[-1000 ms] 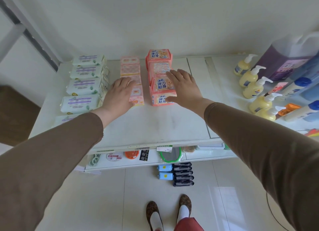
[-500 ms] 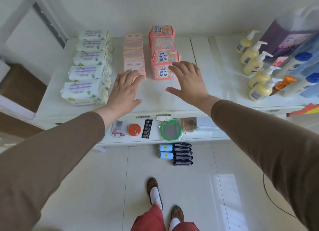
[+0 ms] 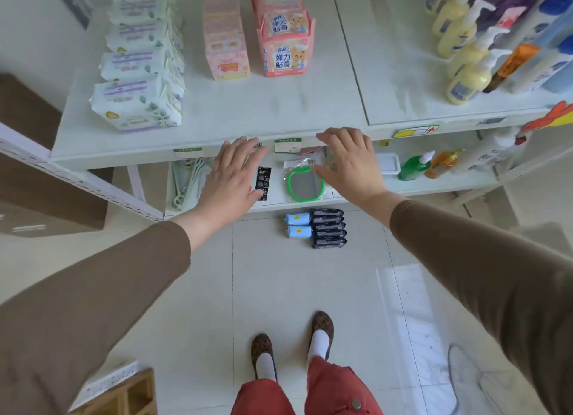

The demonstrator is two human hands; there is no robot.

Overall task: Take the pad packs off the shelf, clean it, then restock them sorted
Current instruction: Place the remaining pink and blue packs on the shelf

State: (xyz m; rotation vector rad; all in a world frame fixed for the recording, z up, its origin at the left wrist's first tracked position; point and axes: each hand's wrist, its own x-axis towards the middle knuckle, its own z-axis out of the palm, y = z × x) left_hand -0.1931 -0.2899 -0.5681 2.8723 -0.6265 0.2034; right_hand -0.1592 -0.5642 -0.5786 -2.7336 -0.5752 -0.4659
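Note:
On the white shelf stand three rows of pad packs: white-and-purple packs at the left, pale pink packs in the middle, coral packs with a bear to their right. On the floor below lie two blue packs and a stack of black packs. My left hand and my right hand hover with straight fingers in front of the shelf's front edge. Neither hand holds anything.
Yellow pump bottles and taller bottles crowd the shelf's right end. The lower shelf holds a green-rimmed mirror, a black card, hangers and green and orange bottles. My feet stand on the tiled floor.
Both hands have drawn back from the pink and coral packs to the shelf's front edge. The view has tilted down toward the floor.

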